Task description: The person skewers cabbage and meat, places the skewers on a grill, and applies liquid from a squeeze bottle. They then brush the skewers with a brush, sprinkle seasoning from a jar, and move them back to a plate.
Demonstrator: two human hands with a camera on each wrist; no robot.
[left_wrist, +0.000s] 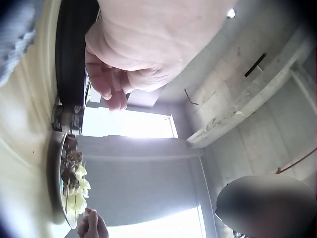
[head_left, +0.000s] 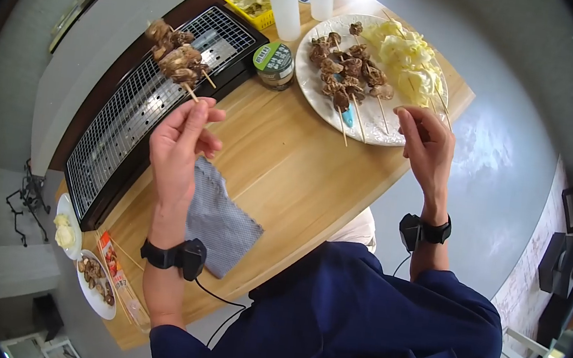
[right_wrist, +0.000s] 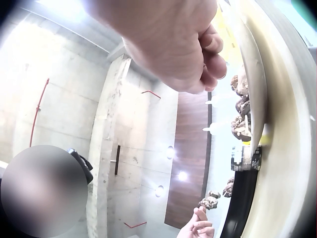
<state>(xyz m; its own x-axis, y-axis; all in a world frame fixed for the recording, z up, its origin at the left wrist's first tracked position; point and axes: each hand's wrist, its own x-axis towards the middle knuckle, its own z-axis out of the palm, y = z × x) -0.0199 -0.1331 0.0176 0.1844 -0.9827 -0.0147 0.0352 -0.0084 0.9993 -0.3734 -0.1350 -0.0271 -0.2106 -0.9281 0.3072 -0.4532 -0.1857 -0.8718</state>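
Observation:
My left hand [head_left: 182, 135] pinches the bare stick end of a skewer of browned chunks [head_left: 181, 62] between thumb and fingertips, above the wire grill [head_left: 121, 114]. Another skewer of such chunks [right_wrist: 229, 188] is just behind it at the grill. At the near right rim of the white plate [head_left: 310, 93] is my right hand [head_left: 428, 142], thumb and fingers bent close together; I cannot tell whether a stick is between them. Several brown skewers [head_left: 345, 69] lie on that plate, beside skewers of pale yellow leafy pieces [head_left: 410, 59].
A jar with a green lid [head_left: 273, 64] stands between grill and plate. Behind are a white squeeze bottle [head_left: 284, 9] and a yellow basket [head_left: 253, 2]. A grey cloth [head_left: 221, 221] lies near me. Two small plates and a skewer packet [head_left: 114, 262] are at the left end.

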